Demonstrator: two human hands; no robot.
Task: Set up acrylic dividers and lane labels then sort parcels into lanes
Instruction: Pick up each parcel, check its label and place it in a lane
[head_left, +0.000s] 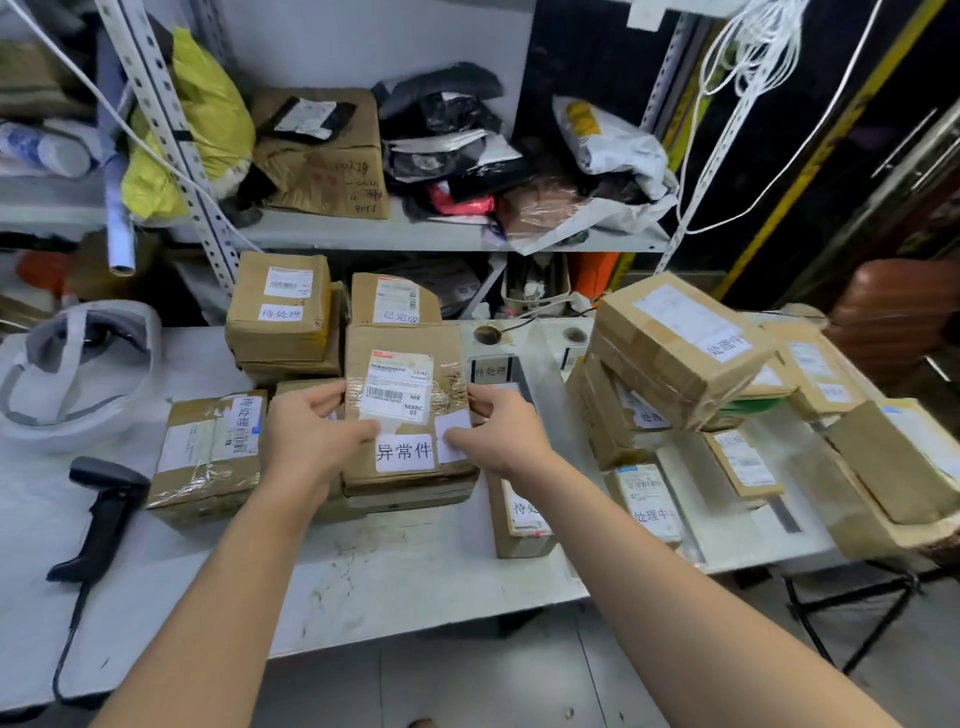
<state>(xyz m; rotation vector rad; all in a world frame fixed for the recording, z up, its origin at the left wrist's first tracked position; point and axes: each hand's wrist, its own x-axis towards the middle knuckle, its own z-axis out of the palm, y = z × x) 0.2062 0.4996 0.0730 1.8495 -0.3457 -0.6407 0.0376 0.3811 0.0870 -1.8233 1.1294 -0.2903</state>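
A flat brown parcel (410, 374) with a barcode label and a white tag reading 异常件 rests on top of a short stack at the middle of the white table (395, 577). My left hand (311, 434) grips its left edge, thumb on top. My right hand (496, 436) holds its right edge, thumb on a small blank white sticker. A clear acrylic divider (545, 364) stands upright just right of this stack, with a lane label (491, 370) reading 待处理 near it. More tagged parcels (210, 452) lie to the left and behind.
A black barcode scanner (101, 512) with its cable lies at the left, by a white headset-like band (78, 374). A leaning pile of parcels (680, 348) crowds the right half of the table. A shelf (363, 228) with bags and boxes runs behind.
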